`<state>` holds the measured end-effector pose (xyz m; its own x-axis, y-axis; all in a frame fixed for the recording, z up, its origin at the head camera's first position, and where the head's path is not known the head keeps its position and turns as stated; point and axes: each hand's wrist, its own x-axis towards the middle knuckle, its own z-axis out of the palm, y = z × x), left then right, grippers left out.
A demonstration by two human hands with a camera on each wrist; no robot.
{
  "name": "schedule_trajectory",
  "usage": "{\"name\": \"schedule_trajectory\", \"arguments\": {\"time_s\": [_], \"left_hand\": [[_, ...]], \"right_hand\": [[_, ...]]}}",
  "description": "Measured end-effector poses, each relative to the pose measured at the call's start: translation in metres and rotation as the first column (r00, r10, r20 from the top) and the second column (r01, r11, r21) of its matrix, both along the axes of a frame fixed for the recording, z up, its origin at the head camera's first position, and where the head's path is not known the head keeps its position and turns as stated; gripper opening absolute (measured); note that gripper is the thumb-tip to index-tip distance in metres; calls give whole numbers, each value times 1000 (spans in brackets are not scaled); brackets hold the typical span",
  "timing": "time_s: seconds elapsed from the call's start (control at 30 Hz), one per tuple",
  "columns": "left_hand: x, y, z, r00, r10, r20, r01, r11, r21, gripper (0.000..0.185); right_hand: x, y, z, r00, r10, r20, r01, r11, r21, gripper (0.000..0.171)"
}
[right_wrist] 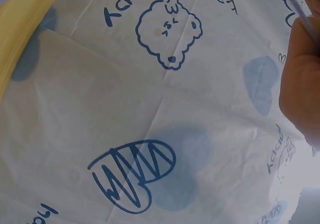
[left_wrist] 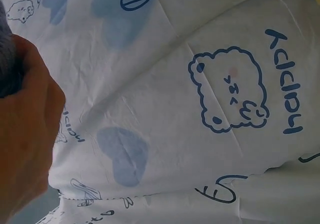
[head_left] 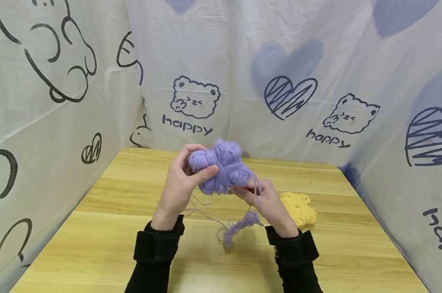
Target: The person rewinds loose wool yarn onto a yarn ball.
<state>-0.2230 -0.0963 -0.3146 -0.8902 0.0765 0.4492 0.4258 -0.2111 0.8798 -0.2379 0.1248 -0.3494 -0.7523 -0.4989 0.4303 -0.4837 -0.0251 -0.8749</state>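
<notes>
1. Yarn, counted: one purple skein [head_left: 221, 169] held up above the desk [head_left: 107, 228], and one yellow skein [head_left: 299, 207] lying on the desk to the right of the hands.
2. The left hand [head_left: 182, 179] grips the purple skein from its left end, thumb laid across the front and fingers curled over the top and back.
3. The right hand [head_left: 263, 199] sits under the skein's lower right side, fingers curled and pinching purple strands there.
4. The purple skein's long axis runs roughly left to right and slopes down toward the right hand; a band of wraps crosses its middle the other way.
5. A loose tail of purple strands [head_left: 239, 228] hangs from the right hand down to the desk, ending in a small tangle between the two wrists.
6. Black sleeves [head_left: 156, 244] with straps cover both wrists.
7. White printed sheets [head_left: 243, 81] with bears, hearts and the word "happy" stand round three sides of the desk.
8. The left wrist view shows only the edge of the left hand, a bit of purple yarn and the sheet; the right wrist view shows the edge of the right hand with a thin strand across it.
</notes>
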Motion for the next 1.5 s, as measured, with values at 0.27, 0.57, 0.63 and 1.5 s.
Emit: {"name": "schedule_trajectory", "arguments": {"time_s": [0.27, 0.57, 0.63, 1.5], "left_hand": [[-5, 1, 0, 973, 230, 3, -229, 970, 81, 40], [-8, 2, -6, 946, 280, -161, -308, 932, -192, 46], [-9, 2, -8, 944, 240, -228, -303, 905, -298, 47], [1, 0, -6, 881, -432, -191, 288, 812, -508, 47]], "right_hand": [[10, 7, 7, 999, 3, -45, 2, 993, 115, 17], [23, 18, 17, 998, 6, -65, 3, 990, 140, 13], [25, 21, 19, 998, -7, -66, 15, 992, 124, 12], [12, 20, 13, 983, -182, -33, 181, 983, -34, 13]]}}
